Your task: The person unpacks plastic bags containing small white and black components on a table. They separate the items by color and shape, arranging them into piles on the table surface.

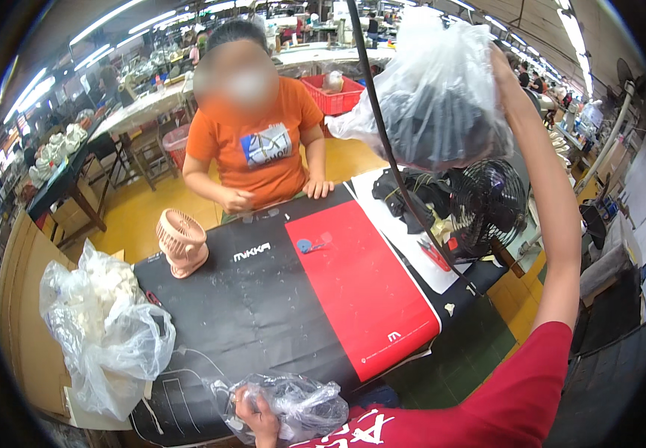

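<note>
Our right hand (503, 69) is raised high at the end of a red-sleeved arm, closed on the gathered top of a clear plastic bag (435, 89) full of dark pieces, which hangs in the air above the far right of the table (263, 299); our left hand (257, 415) is low at the near edge, fingers curled into a crumpled clear bag (300, 403) that lies on the table against our chest; a black cable (397, 164) runs slantwise in front of the raised bag and down to the table; under that bag stands a black fan (488, 203), with a heap of dark cloth (405, 194) just beside it and red scissors (433, 254) near its foot; a small pink fan (181, 243) stands at the far left of the table, and a large clear bag of pale stuff (103, 328) slumps off the left end; a small blue piece (305, 245) lies on the red panel (360, 291) of the black table cover; across from us a person in an orange shirt (252, 145) rests both hands at the far edge; behind them run long workbenches, a red crate (334, 93), a yellow floor (136, 216) and rows of strip lights.
</note>
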Motion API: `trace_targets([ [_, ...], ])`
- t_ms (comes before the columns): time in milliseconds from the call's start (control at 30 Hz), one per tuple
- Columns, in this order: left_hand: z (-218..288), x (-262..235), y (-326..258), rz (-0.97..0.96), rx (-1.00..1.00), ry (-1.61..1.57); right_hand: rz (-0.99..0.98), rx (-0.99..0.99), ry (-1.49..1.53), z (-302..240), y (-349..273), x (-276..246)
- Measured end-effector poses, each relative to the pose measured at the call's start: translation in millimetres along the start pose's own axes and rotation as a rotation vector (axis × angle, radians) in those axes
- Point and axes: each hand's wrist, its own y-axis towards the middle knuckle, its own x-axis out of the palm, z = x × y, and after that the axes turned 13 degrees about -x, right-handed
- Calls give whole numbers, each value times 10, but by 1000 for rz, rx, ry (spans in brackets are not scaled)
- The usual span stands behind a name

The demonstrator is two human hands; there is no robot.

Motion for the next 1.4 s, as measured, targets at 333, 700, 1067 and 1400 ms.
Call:
trace_targets([
  [333, 195, 7, 26, 10, 74, 32, -271, -58, 52, 677, -193, 941],
  [700, 227, -13, 40, -39, 85, 60, -1243, -110, -953, 350, -1145, 1060],
  [1067, 180, -36, 38, -66, 21, 60, -143, -209, -634, -1174, -2203, 118],
  [1400, 156, -64, 37, -81, 31, 104, 868, -1364, -197, -1554, -2762, 1790],
])
